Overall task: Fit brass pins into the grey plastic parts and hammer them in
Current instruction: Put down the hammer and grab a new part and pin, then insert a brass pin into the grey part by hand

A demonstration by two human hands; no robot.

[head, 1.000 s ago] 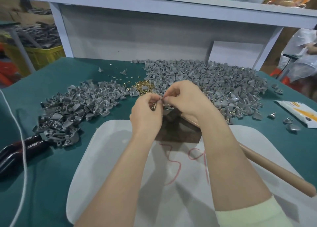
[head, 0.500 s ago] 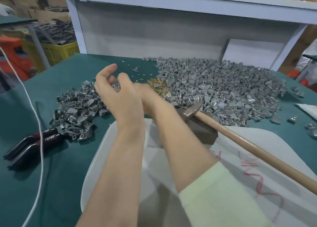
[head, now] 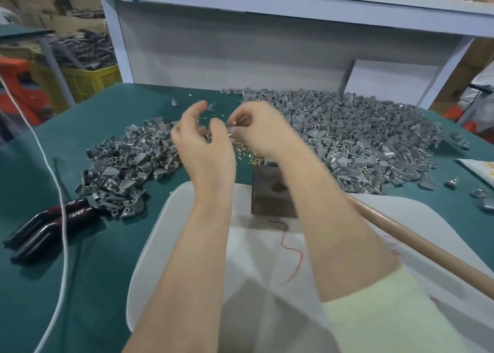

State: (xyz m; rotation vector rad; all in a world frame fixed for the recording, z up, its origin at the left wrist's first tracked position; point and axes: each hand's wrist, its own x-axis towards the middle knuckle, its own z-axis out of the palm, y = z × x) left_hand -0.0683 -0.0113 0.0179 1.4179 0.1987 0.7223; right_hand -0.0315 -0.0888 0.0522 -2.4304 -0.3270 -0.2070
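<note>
Green bench (head: pixel 107 272): right fingers (head: pixel 248 117) pinch small shiny piece (head: pixel 232 123); left fingers (head: pixel 192 112) loosely spread just beside.

One view only: the camera rides on your head, wide-angle, facing forward and down over the green table (head: pixel 107 272). Near work: your left hand (head: pixel 205 149) and right hand (head: pixel 264 133) sit mid-frame, reaching in from the bottom edge — white shelf (head: pixel 267 2) tops the view.

left hand (head: pixel 204 149): raised, fingers loose | right hand (head: pixel 264 132): raised, pinching small piece (head: pixel 233 123)
</note>
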